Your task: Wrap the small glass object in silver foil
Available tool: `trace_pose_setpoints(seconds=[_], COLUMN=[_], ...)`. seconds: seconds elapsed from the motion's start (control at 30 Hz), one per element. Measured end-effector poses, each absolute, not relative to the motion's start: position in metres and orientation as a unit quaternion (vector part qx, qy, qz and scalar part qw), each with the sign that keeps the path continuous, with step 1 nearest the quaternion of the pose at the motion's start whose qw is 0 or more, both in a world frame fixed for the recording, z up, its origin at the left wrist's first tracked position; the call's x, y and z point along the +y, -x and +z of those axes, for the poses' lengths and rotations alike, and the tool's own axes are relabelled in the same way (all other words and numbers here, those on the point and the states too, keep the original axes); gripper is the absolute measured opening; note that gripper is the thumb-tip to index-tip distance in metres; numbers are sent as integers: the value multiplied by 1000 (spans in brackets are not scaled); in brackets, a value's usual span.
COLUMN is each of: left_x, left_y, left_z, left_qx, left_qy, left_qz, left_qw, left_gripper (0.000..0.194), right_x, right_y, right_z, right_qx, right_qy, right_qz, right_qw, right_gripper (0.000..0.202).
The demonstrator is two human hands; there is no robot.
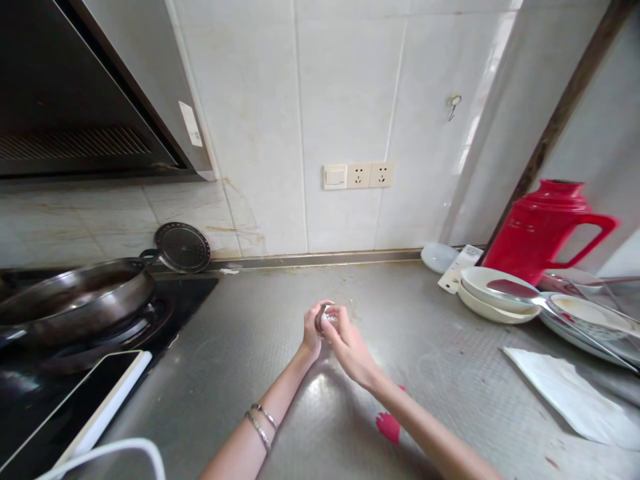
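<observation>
Both hands meet above the middle of the metal counter (pixel 235 333). My left hand (pixel 311 332) is closed around a small dark, rounded thing (pixel 319 320) with a pale, shiny patch on its right side. Its kind is too small and too covered to make out. From the right, my right hand (pixel 346 337) bends its thumb and fingers onto the pale side of that same thing, pinching at it. Under my right forearm, partly hidden, lies a flat pinkish-red piece (pixel 388 427) on the counter.
At left, a steel pan (pixel 95 293) sits on the black stove, with a white-edged phone (pixel 85 407) nearer me. A round black perforated disc (pixel 183 247) leans on the wall. At right stand a red thermos jug (pixel 537 227), stacked bowls (pixel 493 310) and a white tissue (pixel 570 393).
</observation>
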State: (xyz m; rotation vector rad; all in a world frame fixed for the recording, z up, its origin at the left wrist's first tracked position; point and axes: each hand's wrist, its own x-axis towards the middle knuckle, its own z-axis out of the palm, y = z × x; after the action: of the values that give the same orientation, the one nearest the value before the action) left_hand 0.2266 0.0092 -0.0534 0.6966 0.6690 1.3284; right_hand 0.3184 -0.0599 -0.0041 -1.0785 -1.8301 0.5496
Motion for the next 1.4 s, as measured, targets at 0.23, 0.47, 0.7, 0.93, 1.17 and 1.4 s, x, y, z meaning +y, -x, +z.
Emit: trace_pose_setpoints(seconds=[0.23, 0.47, 0.7, 0.93, 1.17, 1.4], left_x=[9, 10, 8, 8, 7, 2], left_y=[-224, -217, -216, -216, -215, -219], left_z=[-51, -35, -27, -25, -22, -20], left_qx=[298, 275, 295, 323, 325, 306], left_qy=[-374, -344, -314, -292, -309, -273], left_qz=[672, 617, 513, 409, 379, 516], left_qw=[565, 652, 743, 802, 810, 752], left_gripper=[21, 34, 38, 39, 38, 37], right_x=[-65, -59, -32, -5, 1, -19], right_y=[-313, -344, -376, -381, -384, -368], right_z=[-16, -3, 40, 57, 61, 47], right_qx=[-716, -861, -970, -977, -973, -965], right_qy=[439, 352, 201, 72, 49, 171], right_qz=[241, 108, -74, -196, -223, -185], right_qw=[486, 351, 115, 36, 30, 67], right_gripper=[48, 54, 30, 34, 47, 47])
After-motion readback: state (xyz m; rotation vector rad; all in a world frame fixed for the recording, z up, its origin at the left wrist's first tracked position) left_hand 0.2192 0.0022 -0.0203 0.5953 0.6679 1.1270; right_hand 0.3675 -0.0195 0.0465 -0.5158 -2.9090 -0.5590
